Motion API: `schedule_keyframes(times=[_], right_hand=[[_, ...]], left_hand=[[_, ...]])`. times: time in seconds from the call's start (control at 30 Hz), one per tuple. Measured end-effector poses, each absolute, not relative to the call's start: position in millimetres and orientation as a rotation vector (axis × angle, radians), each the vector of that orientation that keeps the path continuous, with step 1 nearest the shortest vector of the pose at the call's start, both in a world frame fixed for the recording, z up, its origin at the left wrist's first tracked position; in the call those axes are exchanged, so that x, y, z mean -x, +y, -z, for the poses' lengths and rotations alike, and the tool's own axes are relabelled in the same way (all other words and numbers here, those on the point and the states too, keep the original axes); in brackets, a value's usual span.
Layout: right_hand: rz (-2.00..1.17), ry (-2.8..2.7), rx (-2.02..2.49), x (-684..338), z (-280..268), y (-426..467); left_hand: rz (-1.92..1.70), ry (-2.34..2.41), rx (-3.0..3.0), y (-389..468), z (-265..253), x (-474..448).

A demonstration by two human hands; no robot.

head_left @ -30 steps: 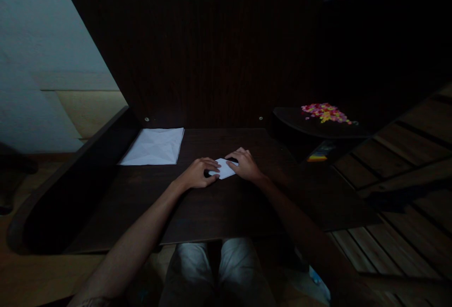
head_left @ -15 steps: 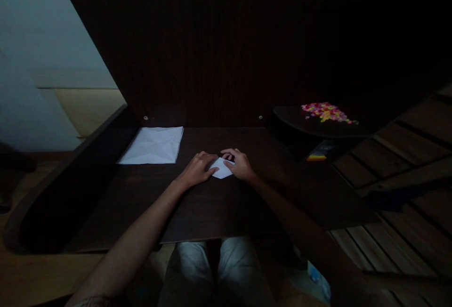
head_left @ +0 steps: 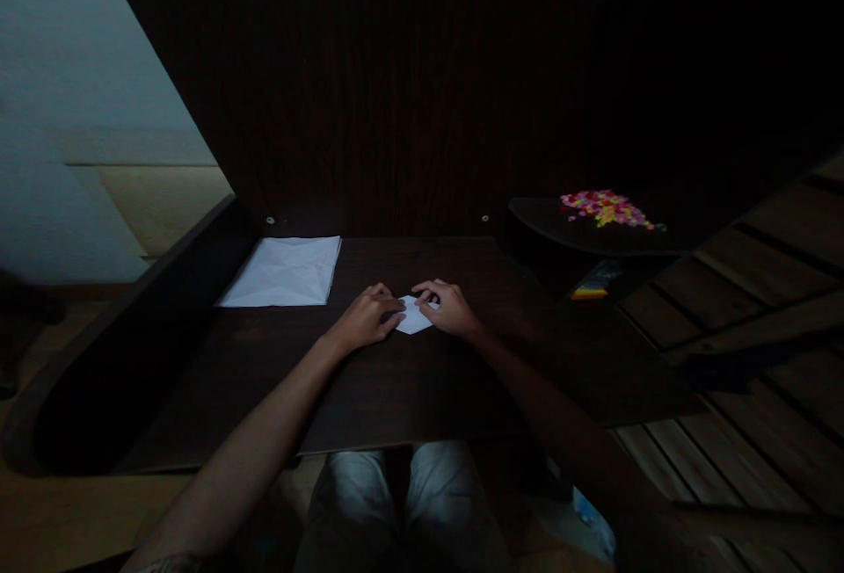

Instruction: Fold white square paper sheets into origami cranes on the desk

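Observation:
A small white folded paper [head_left: 413,317] with several angled edges lies on the dark desk between my hands. My left hand [head_left: 370,316] holds its left edge, with thumb and fingertips on it. From the other side my right hand [head_left: 449,308] grips the right part, its fingers bent and its thumb on the paper. Parts of both edges are hidden under the fingers. To the left, a stack of larger white paper sheets [head_left: 283,271] with crease marks rests on the desk.
The dark wooden desk [head_left: 396,397] has a raised side panel [head_left: 125,353] on the left and a tall back panel [head_left: 369,98]. At the right, a small shelf [head_left: 547,223] bears a heap of pink, red and yellow small pieces [head_left: 607,207]. Wooden slats [head_left: 745,318] lie beyond.
The fingers of my right hand have curled in over the paper, and my left fingertips have shifted slightly on its edge. The paper stays in nearly the same place.

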State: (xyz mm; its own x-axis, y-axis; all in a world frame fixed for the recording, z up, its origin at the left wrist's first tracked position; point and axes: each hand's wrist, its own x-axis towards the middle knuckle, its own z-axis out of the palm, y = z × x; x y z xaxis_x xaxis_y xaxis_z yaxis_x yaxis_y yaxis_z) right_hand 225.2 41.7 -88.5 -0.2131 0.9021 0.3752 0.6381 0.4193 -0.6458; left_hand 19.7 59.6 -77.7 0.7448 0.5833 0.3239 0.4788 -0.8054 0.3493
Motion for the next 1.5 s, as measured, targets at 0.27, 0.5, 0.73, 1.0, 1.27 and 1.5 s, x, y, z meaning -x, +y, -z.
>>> schedule_keyframes(times=[0.27,0.5,0.73,1.0,1.27,1.5], right_hand=[[-0.363,-2.15,1.32,-232.9,80.9,36.6],[-0.314,-2.034,1.456,-227.6,94.8,42.2],[-0.428,-2.008,1.463,-226.3,95.7,44.7],[-0.487,-2.001,1.406,-226.8,91.8,43.3],[-0.416,-2.014,1.436,-225.7,92.8,42.5],[-0.403,-2.01,1.445,-224.4,92.4,41.5]], left_hand=[[-0.575,0.894,-2.782,56.0,76.8,-19.7],[-0.61,1.049,-2.707,58.7,81.4,-24.3],[-0.688,1.215,-2.531,63.6,88.1,-26.2],[-0.698,1.212,-2.42,64.0,84.0,-26.7],[-0.691,1.198,-2.391,64.6,82.5,-26.5],[-0.677,1.21,-2.4,64.5,81.6,-26.5]])
